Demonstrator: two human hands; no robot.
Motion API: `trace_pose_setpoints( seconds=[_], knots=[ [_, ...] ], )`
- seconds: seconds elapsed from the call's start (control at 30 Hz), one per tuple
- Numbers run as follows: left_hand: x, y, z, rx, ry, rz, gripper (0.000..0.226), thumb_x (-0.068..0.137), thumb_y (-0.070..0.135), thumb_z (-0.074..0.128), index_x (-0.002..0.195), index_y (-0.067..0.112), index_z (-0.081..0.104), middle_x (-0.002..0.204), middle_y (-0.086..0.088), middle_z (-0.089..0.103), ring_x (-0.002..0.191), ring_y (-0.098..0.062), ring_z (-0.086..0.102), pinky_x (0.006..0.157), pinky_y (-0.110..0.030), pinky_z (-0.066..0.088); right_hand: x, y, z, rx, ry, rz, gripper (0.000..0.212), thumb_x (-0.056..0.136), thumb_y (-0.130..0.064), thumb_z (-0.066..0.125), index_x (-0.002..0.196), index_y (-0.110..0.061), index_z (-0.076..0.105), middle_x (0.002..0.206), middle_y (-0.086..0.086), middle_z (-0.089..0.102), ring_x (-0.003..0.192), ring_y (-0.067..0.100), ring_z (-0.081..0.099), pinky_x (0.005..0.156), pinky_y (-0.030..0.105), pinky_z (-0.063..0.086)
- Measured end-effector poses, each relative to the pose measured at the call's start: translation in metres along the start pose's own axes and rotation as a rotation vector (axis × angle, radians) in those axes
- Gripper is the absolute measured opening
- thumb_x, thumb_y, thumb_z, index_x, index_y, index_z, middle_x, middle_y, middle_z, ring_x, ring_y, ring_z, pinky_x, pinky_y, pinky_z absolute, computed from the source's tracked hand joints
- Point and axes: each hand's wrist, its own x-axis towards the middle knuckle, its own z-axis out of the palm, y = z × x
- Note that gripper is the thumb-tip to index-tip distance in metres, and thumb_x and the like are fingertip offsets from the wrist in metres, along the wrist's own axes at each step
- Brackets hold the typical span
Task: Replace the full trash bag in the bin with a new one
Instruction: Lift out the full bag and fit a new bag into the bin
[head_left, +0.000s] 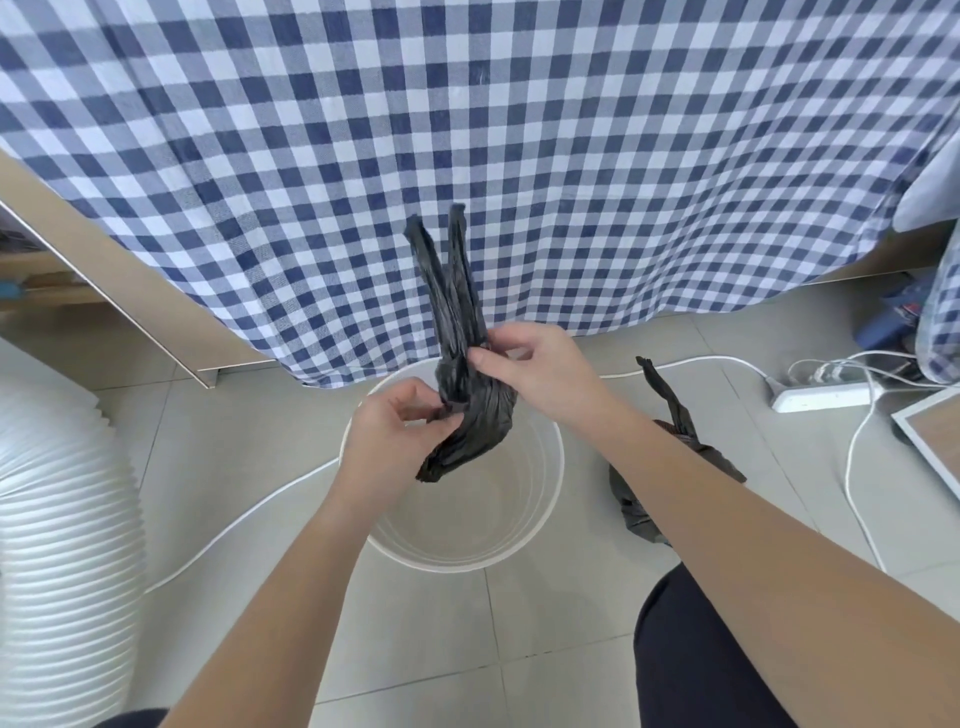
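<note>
Currently L hand (389, 441) pinching folded bag (478, 410), R hand (545, 369) pinching too, over bin (519, 519)

Full bag (631, 499) on the floor right of the bin (551, 499): its middle is hidden behind the right forearm (727, 493), only the tail and lower bulge show. Bin's far rim is partly covered by the new bag (467, 410), its left rim by the left hand (387, 441). Left hand and right hand (540, 369) each hide part of the new bag in their grip. Ribbed hose (62, 493) cut by the left edge. Framed board (935, 436) cut by the right edge. Blue item (888, 317) far right, blurred, half behind the checked cloth (467, 130), can't tell what.
</note>
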Motion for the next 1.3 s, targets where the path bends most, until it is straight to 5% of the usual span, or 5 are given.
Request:
trace_pose_setpoints(
  seconds=[0.23, 0.37, 0.67, 0.93, 1.3],
  knots=[
    [-0.006, 0.025, -0.019, -0.196, -0.155, -0.058, 0.063, 0.086, 0.060, 0.078, 0.143, 0.051, 0.054, 0.134, 0.019, 0.066, 0.116, 0.002, 0.066, 0.097, -0.024, 0.049, -0.004, -0.002, -0.003, -0.035, -0.120, -0.068, 0.017, 0.100, -0.020, 0.067, 0.096, -0.010, 0.079, 0.099, 0.011, 0.065, 0.089, 0.036, 0.067, 0.079, 0.052, 0.059],
    [-0.003, 0.034, -0.024, -0.342, -0.087, -0.018, 0.005, 0.098, 0.030, 0.073, 0.102, 0.030, 0.076, 0.115, 0.007, 0.080, 0.109, -0.008, 0.073, 0.101, -0.027, 0.050, -0.009, -0.003, -0.004, -0.018, -0.222, -0.040, 0.021, 0.104, -0.014, 0.060, 0.101, -0.026, 0.078, 0.100, 0.002, 0.075, 0.087, 0.016, 0.068, 0.084, 0.040, 0.060],
    [0.015, -0.008, -0.061, -0.726, 0.564, -0.334, 0.029, 0.099, 0.003, 0.062, 0.083, 0.021, 0.047, 0.093, -0.005, 0.069, 0.080, -0.025, 0.068, 0.071, -0.031, 0.057, 0.001, 0.016, -0.042, 0.074, 0.172, 0.179, 0.037, 0.093, 0.004, 0.055, 0.079, -0.025, 0.072, 0.088, -0.008, 0.077, 0.087, 0.014, 0.070, 0.086, 0.036, 0.057],
    [0.011, -0.005, -0.060, -0.722, 0.232, -0.164, 0.026, 0.083, -0.015, 0.045, 0.089, 0.008, 0.056, 0.093, -0.021, 0.062, 0.085, -0.035, 0.064, 0.076, -0.044, 0.057, -0.001, 0.007, -0.048, 0.414, 0.111, 0.299, 0.005, 0.093, -0.018, 0.066, 0.091, -0.014, 0.069, 0.089, 0.008, 0.076, 0.084, 0.021, 0.075, 0.098, 0.047, 0.058],
    [0.006, 0.003, -0.050, -0.552, -0.072, -0.085, 0.016, 0.072, -0.002, 0.039, 0.064, 0.005, 0.051, 0.074, -0.012, 0.047, 0.082, -0.032, 0.051, 0.076, -0.041, 0.037, -0.007, -0.020, -0.012, -0.786, 0.174, -0.466, 0.074, 0.087, -0.039, 0.067, 0.156, -0.041, 0.038, 0.169, -0.006, 0.027, 0.159, 0.022, 0.012, 0.128, 0.055, 0.007]
  ],
)
